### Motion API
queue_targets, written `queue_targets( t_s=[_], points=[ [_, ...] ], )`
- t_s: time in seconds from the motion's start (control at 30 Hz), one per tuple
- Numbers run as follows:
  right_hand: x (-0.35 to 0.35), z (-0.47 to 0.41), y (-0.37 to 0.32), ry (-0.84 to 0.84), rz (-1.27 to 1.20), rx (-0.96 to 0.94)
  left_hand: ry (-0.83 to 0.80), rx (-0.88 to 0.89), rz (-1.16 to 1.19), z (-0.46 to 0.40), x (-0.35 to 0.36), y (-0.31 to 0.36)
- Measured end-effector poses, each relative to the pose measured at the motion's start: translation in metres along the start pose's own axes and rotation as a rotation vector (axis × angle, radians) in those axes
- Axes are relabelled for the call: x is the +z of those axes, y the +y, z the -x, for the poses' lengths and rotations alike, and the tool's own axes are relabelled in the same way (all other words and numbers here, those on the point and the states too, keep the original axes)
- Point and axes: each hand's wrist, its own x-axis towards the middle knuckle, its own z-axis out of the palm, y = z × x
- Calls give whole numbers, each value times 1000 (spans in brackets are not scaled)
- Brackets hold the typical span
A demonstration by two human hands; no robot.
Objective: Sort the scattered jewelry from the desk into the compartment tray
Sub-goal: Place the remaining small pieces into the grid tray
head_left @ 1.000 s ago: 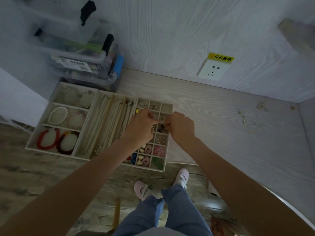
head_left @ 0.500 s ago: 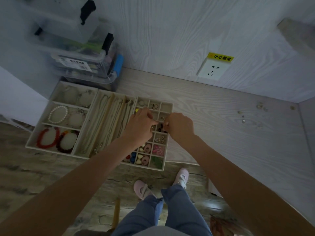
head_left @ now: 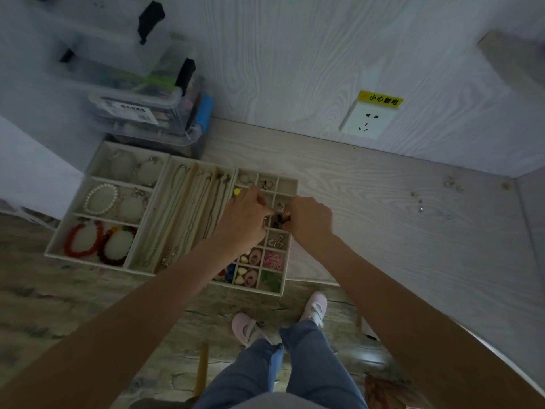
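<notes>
hands meet over tray (head_left: pixel 290 184): left hand (head_left: pixel 244 219) and right hand (head_left: pixel 309 218) curled, fingertips together; held item unclear.

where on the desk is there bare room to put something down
The widest bare patch lies between the compartment tray and the loose jewelry near the right corner, below the socket. The left end is crowded: tray, stacked plastic boxes, and both hands, left hand and right hand, over the small compartments.
</notes>
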Motion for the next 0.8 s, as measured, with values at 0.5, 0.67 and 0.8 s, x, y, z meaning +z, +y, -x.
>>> queue_targets(
  t_s=[0.5,0.67,0.8],
  points=[
    [-5,-5,-2,-99,-100,84,108,-81,-55,-23,16,11],
    [-5,-5,0,-122,-159,112,97,-117,-51,-26,17,12],
    [-3,-4,2,-126,-202,131,89,-176,-33,-28,18,15]
  ],
)
